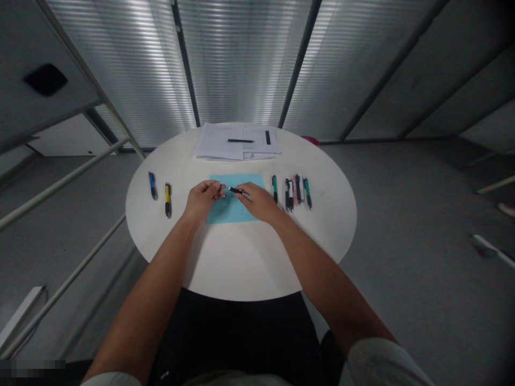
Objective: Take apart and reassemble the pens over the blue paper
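Note:
Over a light blue sheet (pixel 235 213) on the round table, my two hands meet. My right hand (pixel 260 202) is closed round a pen (pixel 235 190) with a black grip, its pale, thin end pointing at my left hand. The fingers of my left hand (pixel 201 201) are pinched together just off that end. A tiny shiny spot shows under the left fingertips, too small to name. The rest of the pen is hidden in my right hand.
A blue pen (pixel 152 185) and a yellow pen (pixel 167 200) lie left on the white table (pixel 241 268). To the right are a green pen (pixel 274 187) and several pens (pixel 298 190) in a row. Papers (pixel 219 140) with a black pen (pixel 240 141) lie at the back.

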Available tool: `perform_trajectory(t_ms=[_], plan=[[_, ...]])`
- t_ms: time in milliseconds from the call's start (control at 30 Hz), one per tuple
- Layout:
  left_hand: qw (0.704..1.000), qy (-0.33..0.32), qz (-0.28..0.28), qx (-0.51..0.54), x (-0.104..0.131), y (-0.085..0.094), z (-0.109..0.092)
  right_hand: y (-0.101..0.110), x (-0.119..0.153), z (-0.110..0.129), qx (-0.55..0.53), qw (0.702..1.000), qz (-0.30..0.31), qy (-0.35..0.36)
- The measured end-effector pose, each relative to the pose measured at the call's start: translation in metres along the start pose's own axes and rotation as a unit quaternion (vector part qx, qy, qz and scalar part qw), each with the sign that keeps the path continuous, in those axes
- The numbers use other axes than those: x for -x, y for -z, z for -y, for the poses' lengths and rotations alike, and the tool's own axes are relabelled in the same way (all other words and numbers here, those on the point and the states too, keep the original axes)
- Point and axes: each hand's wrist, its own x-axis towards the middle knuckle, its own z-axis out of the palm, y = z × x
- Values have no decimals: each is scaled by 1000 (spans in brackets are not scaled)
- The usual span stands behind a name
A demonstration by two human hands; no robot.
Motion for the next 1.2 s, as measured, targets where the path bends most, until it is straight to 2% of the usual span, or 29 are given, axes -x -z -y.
perform_trajectory(t_ms=[167, 433, 600, 700, 800, 867, 967, 1067, 1133, 1200], plan=[[999, 12, 13, -31, 0, 2, 3, 2, -1, 1, 5, 1000, 4, 0], [991, -26, 7, -133, 0, 2, 5, 0, 0, 2, 9, 1000, 7, -9], [978, -40, 24, -206, 3, 1, 3, -8, -2, 3, -91, 995, -3, -30], [946, -102, 13, -307, 2, 7, 5, -7, -4, 1, -191, 979, -35, -67], [881, -184, -12, -436, -2, 14, 13, -3, -5, -1, -241, 963, -74, -90], [853, -205, -6, -481, -5, 18, 18, -1, -6, -2, -233, 964, -94, -90], [837, -202, 14, -508, -8, 20, 24, 1, -6, -1, -171, 977, -107, -75], [839, -205, 28, -504, -8, 20, 24, 3, -4, 2, -89, 990, -97, -41], [862, -200, 30, -464, -8, 19, 21, 5, -2, 3, -40, 996, -79, -23], [902, -172, 17, -396, -8, 17, 18, 7, -1, 4, -3, 998, -62, -18]])
